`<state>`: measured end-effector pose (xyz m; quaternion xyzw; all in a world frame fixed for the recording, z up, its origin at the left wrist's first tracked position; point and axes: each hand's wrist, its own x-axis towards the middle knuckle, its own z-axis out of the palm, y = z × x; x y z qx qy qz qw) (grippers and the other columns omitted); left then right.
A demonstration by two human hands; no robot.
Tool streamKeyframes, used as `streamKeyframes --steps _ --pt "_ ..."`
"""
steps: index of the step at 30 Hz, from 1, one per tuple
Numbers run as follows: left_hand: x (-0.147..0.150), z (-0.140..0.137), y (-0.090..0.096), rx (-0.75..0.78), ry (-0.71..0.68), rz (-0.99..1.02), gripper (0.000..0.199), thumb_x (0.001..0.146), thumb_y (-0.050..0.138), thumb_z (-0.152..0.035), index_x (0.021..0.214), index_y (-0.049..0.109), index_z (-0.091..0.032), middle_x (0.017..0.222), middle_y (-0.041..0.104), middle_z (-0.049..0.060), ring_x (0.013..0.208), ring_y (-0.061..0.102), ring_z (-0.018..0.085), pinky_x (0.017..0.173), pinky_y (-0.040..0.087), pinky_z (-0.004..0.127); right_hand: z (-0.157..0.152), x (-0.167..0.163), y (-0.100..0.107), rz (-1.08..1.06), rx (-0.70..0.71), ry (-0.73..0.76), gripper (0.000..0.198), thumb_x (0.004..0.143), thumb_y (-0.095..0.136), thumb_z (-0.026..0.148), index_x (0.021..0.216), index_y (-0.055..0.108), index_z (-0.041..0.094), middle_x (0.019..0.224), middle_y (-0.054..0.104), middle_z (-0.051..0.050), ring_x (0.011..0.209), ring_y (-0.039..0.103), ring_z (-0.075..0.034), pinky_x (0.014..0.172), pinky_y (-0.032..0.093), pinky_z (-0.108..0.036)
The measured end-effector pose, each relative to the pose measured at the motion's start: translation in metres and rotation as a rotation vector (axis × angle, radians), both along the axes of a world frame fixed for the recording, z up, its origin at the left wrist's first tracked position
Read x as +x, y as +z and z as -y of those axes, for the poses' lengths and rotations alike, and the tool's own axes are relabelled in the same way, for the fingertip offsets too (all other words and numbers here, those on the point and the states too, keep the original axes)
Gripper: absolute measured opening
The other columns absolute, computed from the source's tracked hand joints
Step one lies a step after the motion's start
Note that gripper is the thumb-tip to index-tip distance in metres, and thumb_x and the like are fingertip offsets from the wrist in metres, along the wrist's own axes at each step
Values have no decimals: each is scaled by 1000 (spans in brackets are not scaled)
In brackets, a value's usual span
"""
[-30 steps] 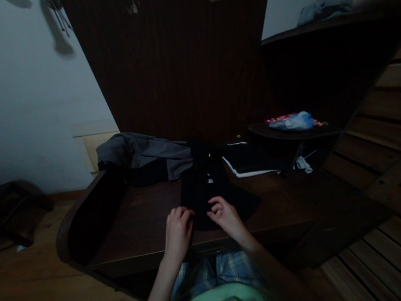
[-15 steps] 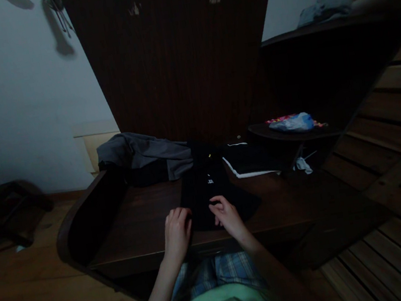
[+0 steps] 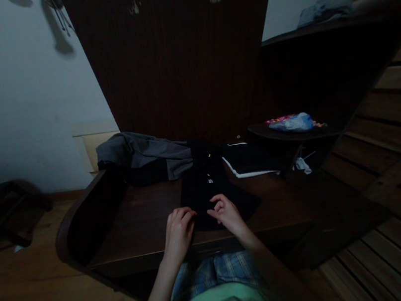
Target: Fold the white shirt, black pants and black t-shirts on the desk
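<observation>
A black garment [image 3: 243, 199] with a small white print lies spread on the dark wooden bench top. My left hand [image 3: 178, 225] is at the garment's near left part, its fingers bent and pressed together on the cloth; the thumb is mostly hidden. Over the near middle of the same garment is my right hand [image 3: 228, 215], with thumb and forefinger apart and nothing visible between them. The dark cloth and dim light hide its folds and edges.
A crumpled grey garment [image 3: 140, 152] lies at the back left of the bench [image 3: 139, 220]. Dark folded cloth with white trim [image 3: 254, 160] is at the back right. A plastic packet [image 3: 292, 123] rests on a small side shelf. The bench's raised arm [image 3: 71, 220] borders the left.
The fingertips of my left hand have shifted slightly right over the garment. My right thumb has moved a little left and away from the forefinger. The garment looks nearly the same.
</observation>
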<state>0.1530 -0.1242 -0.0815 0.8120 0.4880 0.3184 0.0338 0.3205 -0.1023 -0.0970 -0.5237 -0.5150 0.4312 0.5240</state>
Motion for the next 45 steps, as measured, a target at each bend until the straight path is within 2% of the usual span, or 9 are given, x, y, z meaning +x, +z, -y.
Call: streamKeyframes --steps 7,12,20,28,36,45 --pt "0 0 0 -11 23 7 18 78 48 -9 84 60 -21 86 63 3 83 52 19 72 38 31 2 1 0 65 46 -1 28 55 66 28 75 48 20 46 41 12 34 40 -6 33 30 -16" --pt "-1 1 0 -3 9 -7 23 78 49 -8 93 61 -21 90 62 4 85 51 20 71 37 31 3 1 -1 110 72 -33 29 55 67 29 73 46 21 46 42 12 35 41 -6 35 30 -17" --pt "-1 -3 -3 12 32 58 18 79 48 -10 86 61 -21 85 63 3 80 53 19 69 39 31 2 -2 -2 155 30 -41 34 63 59 41 86 47 20 57 46 9 34 43 -6 33 31 -18" --pt "-1 -5 -7 7 34 146 16 78 49 -8 82 59 -19 82 61 3 80 53 19 71 42 31 0 -3 -2 135 16 28 33 59 60 31 89 50 20 48 37 11 38 37 -7 34 27 -16" --pt "-2 -3 -6 0 40 149 16 74 52 -5 79 58 -19 81 58 3 80 51 20 72 42 32 -1 -1 -5 179 70 -41 32 56 65 29 84 52 20 50 37 11 44 39 -7 42 27 -18" --pt "-2 -3 -6 -4 52 180 14 72 54 -7 74 60 -19 79 56 3 79 51 20 70 43 33 0 0 -1 222 67 -46 23 55 67 27 74 55 20 47 36 10 43 38 -7 40 28 -18"
